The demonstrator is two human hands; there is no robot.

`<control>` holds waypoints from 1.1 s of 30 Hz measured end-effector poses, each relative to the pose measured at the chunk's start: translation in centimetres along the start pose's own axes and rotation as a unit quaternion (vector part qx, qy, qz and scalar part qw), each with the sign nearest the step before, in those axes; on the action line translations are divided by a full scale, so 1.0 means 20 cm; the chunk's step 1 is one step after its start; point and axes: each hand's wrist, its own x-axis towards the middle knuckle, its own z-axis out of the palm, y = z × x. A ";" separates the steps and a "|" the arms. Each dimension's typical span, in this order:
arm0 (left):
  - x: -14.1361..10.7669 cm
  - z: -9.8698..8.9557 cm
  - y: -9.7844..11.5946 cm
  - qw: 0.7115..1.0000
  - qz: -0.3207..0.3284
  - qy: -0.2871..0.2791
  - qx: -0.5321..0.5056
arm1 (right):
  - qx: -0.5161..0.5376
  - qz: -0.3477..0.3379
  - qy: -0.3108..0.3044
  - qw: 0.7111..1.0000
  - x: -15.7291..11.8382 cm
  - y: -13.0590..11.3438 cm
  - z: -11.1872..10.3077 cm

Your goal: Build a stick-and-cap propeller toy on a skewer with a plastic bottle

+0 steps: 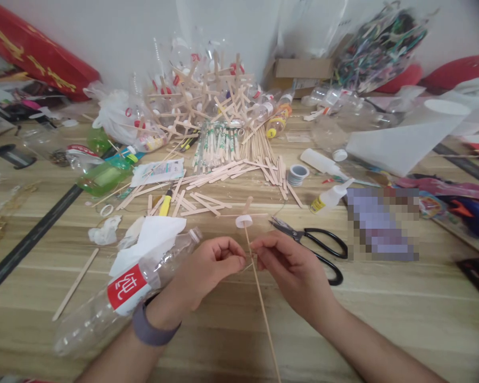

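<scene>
So, white disc (pixel 244 221) is already on the thin stick (pixel 263 303); fine strand (pixel 246 266) prob isn't secured yet imo, rest unclear tbh. L hand (pixel 207 266) seems pinched on the strand, R hand (pixel 293 266) pinched too, can't tell on what. Stick's b/w them, long axis front-to-back, disc end pointing away, near end slightly R.

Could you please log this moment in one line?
left hand: at thin stick; right hand: likewise; scissors: beside right hand; nearest bottle: lying
</scene>
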 end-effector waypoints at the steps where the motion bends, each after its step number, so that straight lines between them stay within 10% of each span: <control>1: 0.00 0.00 0.00 0.999 0.019 0.006 0.027 | -0.027 -0.019 -0.005 0.999 0.00 0.00 0.00; 6: -0.04 0.02 -0.03 0.964 0.109 0.092 0.224 | -0.138 -0.060 -0.002 0.989 0.01 -0.01 -0.02; 16: -0.05 0.03 -0.07 0.759 0.407 0.187 0.473 | -0.289 -0.235 0.030 0.928 -0.01 0.00 -0.02; 33: -0.01 0.01 -0.06 0.845 0.329 0.128 0.402 | -0.279 -0.271 -0.034 0.921 0.00 0.03 -0.05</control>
